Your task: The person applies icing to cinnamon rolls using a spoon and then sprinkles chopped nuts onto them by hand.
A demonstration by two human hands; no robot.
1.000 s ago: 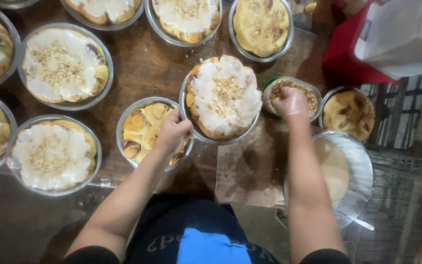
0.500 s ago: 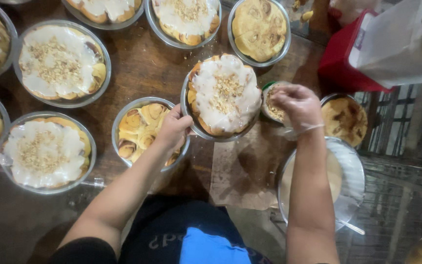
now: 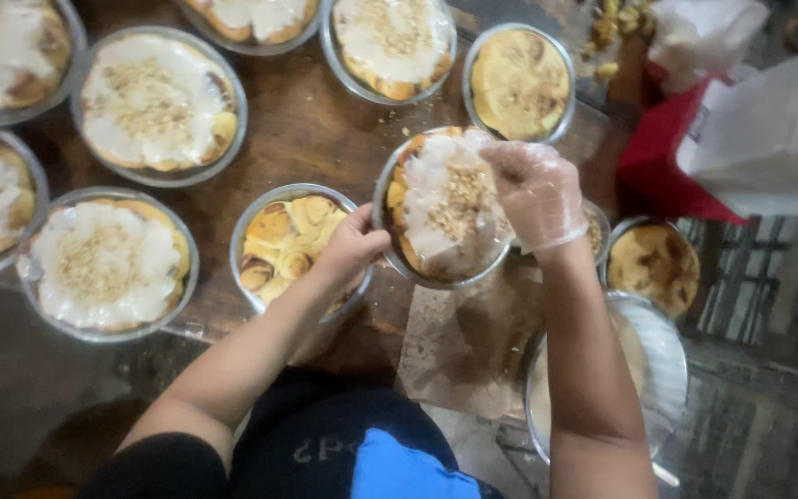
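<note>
My left hand grips the near rim of a round foil pan of iced rolls, held tilted above the brown table. My right hand, in a clear plastic glove, hovers over the pan's right side with fingers curled, and chopped nuts lie on the white icing below it. Just left of the held pan sits a foil pan of plain, uniced rolls.
Several iced, nut-topped pans such as this one fill the table's left and back. A plain pan sits at the back right. A small bowl and a large metal bowl of icing stand at right, beside a red and white bag.
My right hand has left the small bowl at right and come over the held pan. My left hand has tilted and lifted the pan slightly.
</note>
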